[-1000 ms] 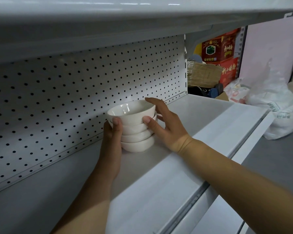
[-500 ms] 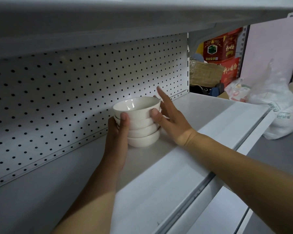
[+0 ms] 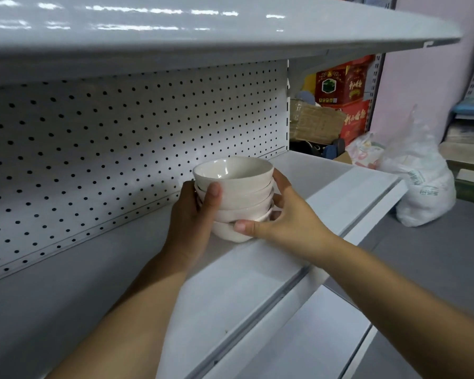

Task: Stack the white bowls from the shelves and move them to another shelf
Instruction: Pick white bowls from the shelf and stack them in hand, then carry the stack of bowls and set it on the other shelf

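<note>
A stack of several white bowls [image 3: 238, 192] stands on the white shelf [image 3: 257, 274], close to the pegboard back panel. My left hand [image 3: 195, 220] clasps the stack's left side, thumb across the upper bowls. My right hand [image 3: 285, 217] wraps the right side low down, with its thumb pressed along the bottom bowl's front. The bottom bowl's base seems to touch the shelf surface.
Another white shelf [image 3: 203, 36] hangs close overhead. The perforated back panel [image 3: 107, 149] is just behind the bowls. Right of the shelf end are red boxes [image 3: 345, 99], a white plastic bag [image 3: 419, 181] on a grey surface, and a lower shelf [image 3: 312, 337].
My right hand has slid down from the top bowl to the bottom bowl and curled around the stack. The left hand keeps its hold. The view has moved nearer.
</note>
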Tool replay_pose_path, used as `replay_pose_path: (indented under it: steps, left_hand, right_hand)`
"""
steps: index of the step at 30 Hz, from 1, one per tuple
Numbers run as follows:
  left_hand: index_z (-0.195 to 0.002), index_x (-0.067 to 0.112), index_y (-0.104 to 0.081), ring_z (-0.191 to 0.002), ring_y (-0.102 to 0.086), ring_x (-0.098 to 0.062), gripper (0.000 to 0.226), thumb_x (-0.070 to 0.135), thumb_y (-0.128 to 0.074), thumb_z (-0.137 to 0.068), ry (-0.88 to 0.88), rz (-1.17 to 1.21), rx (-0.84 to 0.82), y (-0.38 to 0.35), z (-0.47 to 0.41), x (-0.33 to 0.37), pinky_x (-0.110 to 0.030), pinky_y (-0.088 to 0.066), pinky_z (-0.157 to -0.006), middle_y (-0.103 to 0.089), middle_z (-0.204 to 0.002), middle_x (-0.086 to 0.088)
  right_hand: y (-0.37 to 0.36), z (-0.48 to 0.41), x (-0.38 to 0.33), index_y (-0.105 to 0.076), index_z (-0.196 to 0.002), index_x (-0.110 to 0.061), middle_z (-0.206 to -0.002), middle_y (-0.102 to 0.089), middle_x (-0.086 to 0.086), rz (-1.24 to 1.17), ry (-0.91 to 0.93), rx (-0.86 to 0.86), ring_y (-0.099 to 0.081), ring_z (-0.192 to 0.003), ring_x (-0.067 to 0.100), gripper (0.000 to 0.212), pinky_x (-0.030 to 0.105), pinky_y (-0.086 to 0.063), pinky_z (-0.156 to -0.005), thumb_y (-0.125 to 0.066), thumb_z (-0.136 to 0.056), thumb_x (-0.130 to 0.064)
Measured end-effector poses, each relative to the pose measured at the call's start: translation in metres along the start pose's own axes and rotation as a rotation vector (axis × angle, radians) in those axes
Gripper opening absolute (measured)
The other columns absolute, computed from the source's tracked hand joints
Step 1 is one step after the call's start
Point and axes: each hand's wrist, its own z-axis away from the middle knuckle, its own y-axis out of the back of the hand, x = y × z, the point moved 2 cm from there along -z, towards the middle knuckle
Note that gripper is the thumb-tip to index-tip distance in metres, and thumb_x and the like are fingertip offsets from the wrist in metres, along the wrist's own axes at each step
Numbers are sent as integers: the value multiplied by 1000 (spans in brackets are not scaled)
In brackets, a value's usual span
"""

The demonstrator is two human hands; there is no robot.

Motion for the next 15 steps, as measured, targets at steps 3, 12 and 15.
replay_pose_path:
  steps: [3, 12, 15]
  left_hand:
    - [-110, 29, -61, -94, -67, 5, 89, 101, -50, -59, 39, 51, -107, -17, 16, 18, -17, -52, -76, -73, -108, 10]
    - [-108, 31, -60, -98, -72, -11, 92, 101, -62, -47, 97, 234, -227, -82, 70, 98, -50, -61, -86, -75, -102, 10]
    - [-112, 28, -62, -102, -72, -19, 94, 97, -67, -48, 140, 309, -254, -108, 92, 117, -54, -60, -89, -75, -108, 4]
  right_hand:
    - [22, 31, -10, -41, -134, -58, -125, -69, -16, -6, 2, 55, -68, -114, 9, 94, 30, -58, -94, -96, -65, -28]
    - [103, 125, -79, -43, -140, -52, -124, -69, -20, 49, -58, 154, -66, -116, 6, 97, 36, -59, -96, -94, -63, -24]
    - [130, 151, -92, -40, -140, -54, -123, -67, -29, 105, -94, 160, -63, -116, -4, 98, 20, -56, -91, -93, -65, -21]
